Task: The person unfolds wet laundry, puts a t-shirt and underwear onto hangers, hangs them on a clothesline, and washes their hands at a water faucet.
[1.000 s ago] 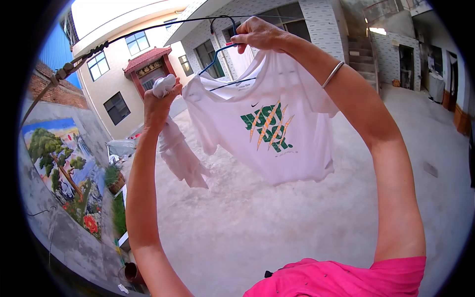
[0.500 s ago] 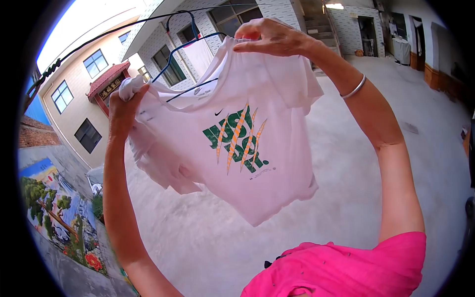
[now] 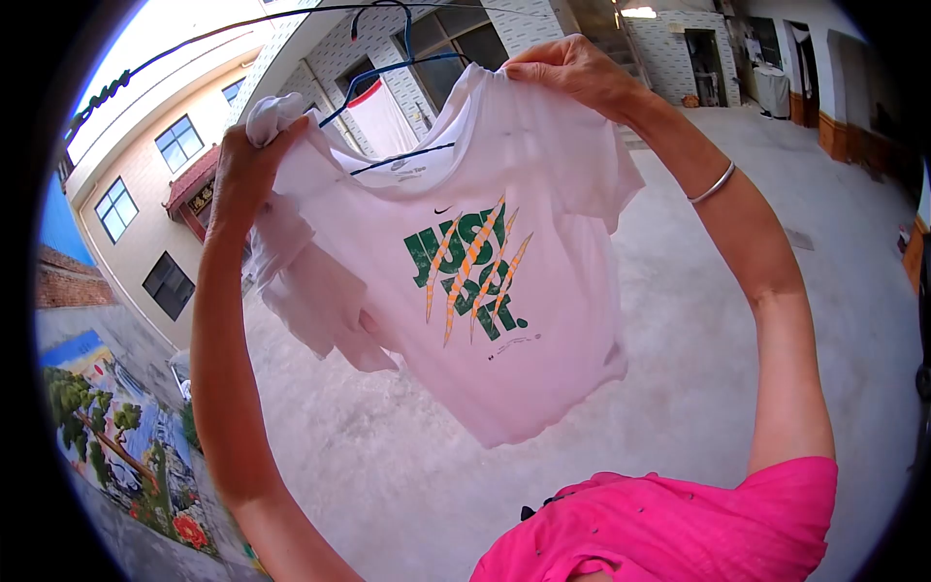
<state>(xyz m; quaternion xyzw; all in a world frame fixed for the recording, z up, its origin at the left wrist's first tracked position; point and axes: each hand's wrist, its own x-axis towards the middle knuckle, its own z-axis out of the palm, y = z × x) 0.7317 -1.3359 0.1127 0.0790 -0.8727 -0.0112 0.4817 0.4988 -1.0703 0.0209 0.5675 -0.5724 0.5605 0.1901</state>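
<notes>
Cloth bunched in L hand, which touches one shoulder of shirt, spread btwn hands on hanger; R hand pinching other shoulder. Risk: uneven tug cd slide shirt off hanger; loosened L grip cd drop cloth.

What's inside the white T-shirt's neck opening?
The blue hanger's lower bar crosses it, above a printed label on the inner back. Both bar ends are hidden under the white T-shirt.

A hanger sits partly inside the T-shirt, between left hand and right hand — mural (on the wall) leftward.
</notes>
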